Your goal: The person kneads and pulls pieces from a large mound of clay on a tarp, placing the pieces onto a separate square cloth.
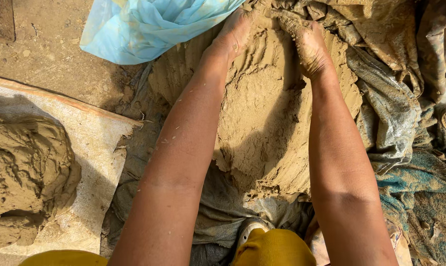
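Yellow cloth (274, 248) over the knees sits closest to the lens, bottom edge, with two bare forearms running up from it.

Clay heap (262, 123): a big tan mound of wet clay, centre frame, lying on muddy grey sacking (218, 216). Its left flank is combed with parallel finger grooves; the near face is rough and torn, crumbly at the lower lip.

Left hand (235, 32): pressed flat against the top of the heap, fingers extended into the clay, tips hidden at the crest. Not closed on anything that shows; more a push or a scrape than a grasp.

Right hand (309, 44): coated in clay, fingers curled downward and dug into the top right of the heap. Seems to be clawing at a wad of clay, but how far the fingers close I cannot tell; they are buried.

Progress, as a judgement: a worked lump (23, 172) already rests on the pale woven sheet (97, 148) over a board to the left, so some clay has been taken off. Most of the heap remains, untouched low down.

Outward: crumpled blue plastic sheet (149, 24) at top left, mud-stained rags (395, 98) right, teal patterned cloth (420, 197) lower right, bare earth floor (45, 54) upper left.
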